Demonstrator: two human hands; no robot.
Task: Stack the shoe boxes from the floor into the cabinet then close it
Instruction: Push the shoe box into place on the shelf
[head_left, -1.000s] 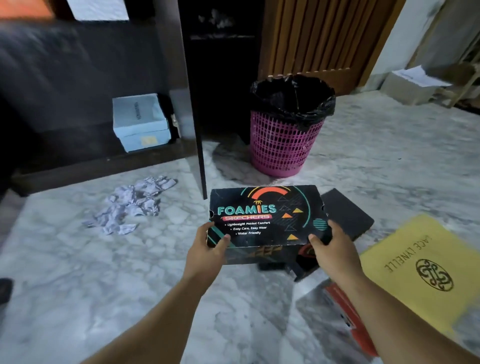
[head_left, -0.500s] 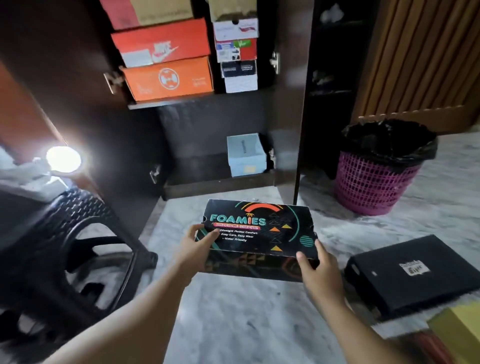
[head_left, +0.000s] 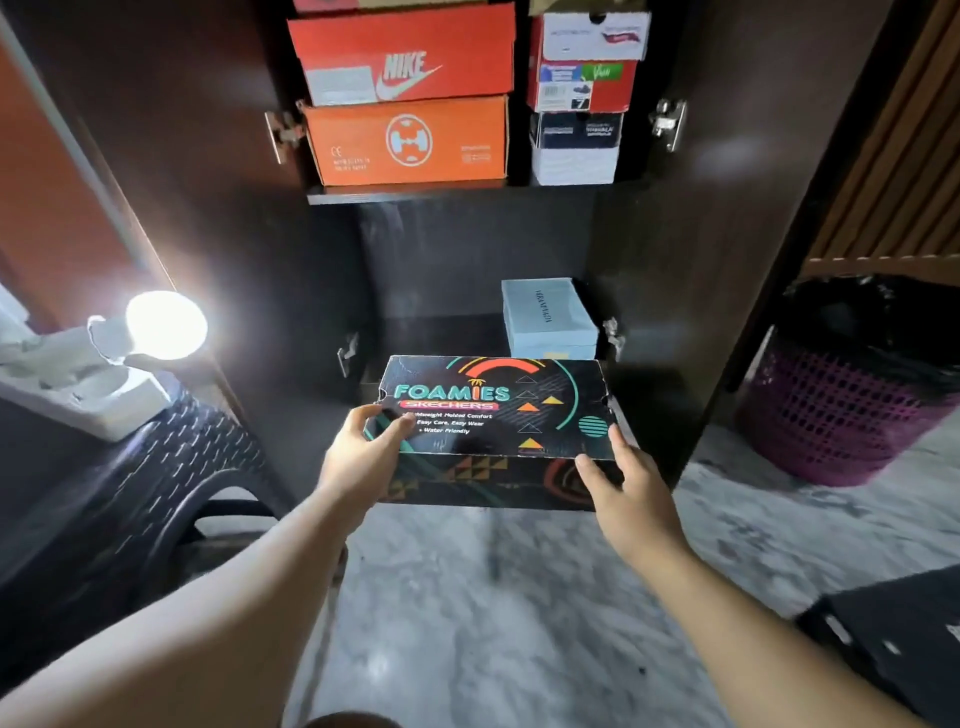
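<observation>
1. The dark brown cabinet (head_left: 208, 156) fills the upper view with both doors swung open, and its lower shelf (head_left: 441, 332) sits just above the marble floor (head_left: 493, 597).
2. A black plastic chair (head_left: 130, 509) stands at the left, bearing a white fixture with a lit bulb (head_left: 166, 325).
3. A pink basket (head_left: 841, 415) lined with a black bag stands on the floor to the right of the cabinet.
4. The black Foamies shoe box (head_left: 493, 410) is held level in the air just in front of the lower shelf's edge, lid up, its print facing the camera.
5. On the upper shelf an orange Nike box (head_left: 405, 52) lies on another orange box (head_left: 410, 140), with a stack of smaller boxes (head_left: 582, 93) just beside them on the right.
6. A pale blue box (head_left: 545, 317) rests at the right of the lower shelf, behind the held box.
7. A black flat box (head_left: 893, 634) lies on the floor at the lower right.
8. The left hand (head_left: 358, 457) grips the Foamies box's left end, thumb on the lid and fingers curled round the side.
9. The right hand (head_left: 628, 483) clasps the right near corner, thumb on top.
</observation>
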